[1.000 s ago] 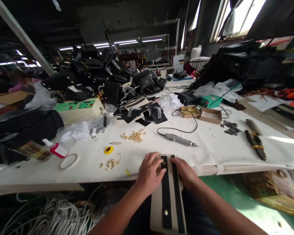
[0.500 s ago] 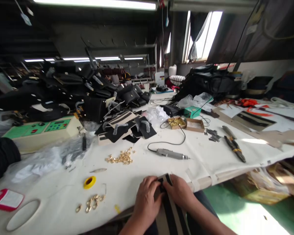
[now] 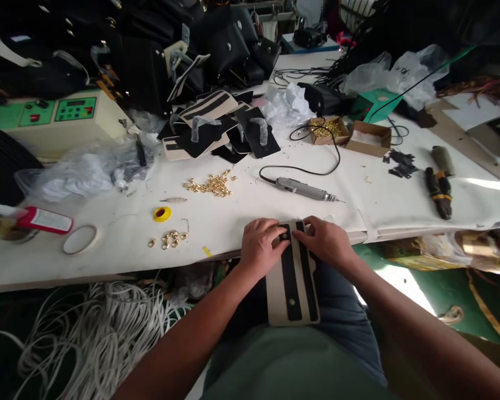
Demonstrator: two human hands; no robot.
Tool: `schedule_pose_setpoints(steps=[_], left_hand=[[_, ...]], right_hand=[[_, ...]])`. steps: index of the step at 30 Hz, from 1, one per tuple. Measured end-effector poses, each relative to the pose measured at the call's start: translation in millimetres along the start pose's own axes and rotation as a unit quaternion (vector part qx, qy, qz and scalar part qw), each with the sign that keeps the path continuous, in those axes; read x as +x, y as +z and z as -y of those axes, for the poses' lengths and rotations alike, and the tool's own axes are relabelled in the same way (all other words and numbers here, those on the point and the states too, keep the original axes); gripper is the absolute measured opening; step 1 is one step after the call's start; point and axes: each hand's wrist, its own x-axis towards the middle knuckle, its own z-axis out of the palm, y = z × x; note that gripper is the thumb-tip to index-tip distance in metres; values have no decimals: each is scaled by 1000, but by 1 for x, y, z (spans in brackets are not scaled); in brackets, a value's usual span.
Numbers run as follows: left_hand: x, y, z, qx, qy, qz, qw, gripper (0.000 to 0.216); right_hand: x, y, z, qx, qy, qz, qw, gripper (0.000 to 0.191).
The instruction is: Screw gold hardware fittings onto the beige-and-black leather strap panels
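Panel: a beige panel (image 3: 292,278) with two black strips running its length lies half on the near table edge, half over the person's lap; a small metal stud shows low on the left strip.
Left hand (image 3: 261,246): rests on the panel's far left corner, fingers curled down, thumb and fingertips pressing at a dark fitting at the top of the left strip; closed on the panel's end.
Right hand (image 3: 325,241): lies on the far right corner, fingers bent toward the same fitting, pinching the panel's end; its fingertips almost meet the left hand's.
Table (image 3: 241,222): white cloth top, its near edge just under both hands.
Driver (image 3: 304,190): a grey corded tool lies just beyond the hands, tip to the right, its black cord looping away to the far side.
Gold bits (image 3: 210,184): a loose heap far left of the hands; a smaller cluster of rings (image 3: 170,239) lies near the edge, left of the left hand.
Yellow reel (image 3: 162,214): between the two gold groups.
Tape ring (image 3: 80,239): white, near the left edge.
Boxes (image 3: 350,133): two small cartons far right, one holding gold parts.
Pliers (image 3: 438,189): at the right, well apart from the hands.
Control box (image 3: 58,119): cream with a green panel, far left.
Black pieces (image 3: 229,130): piled at the far middle.
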Motion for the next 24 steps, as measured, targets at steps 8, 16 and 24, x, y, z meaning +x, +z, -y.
schedule_pose_setpoints(steps=[8, 16, 24], left_hand=[[4, 0, 1, -2, -33, 14, 999, 26], [1, 5, 4, -12, -41, 6, 999, 27], [1, 5, 3, -28, -44, 8, 999, 27]], right_hand=[[82, -30, -14, -75, -188, -143, 969, 50], [128, -26, -26, -41, -177, -56, 982, 40], [49, -39, 27, 554, -137, -48, 820, 46]])
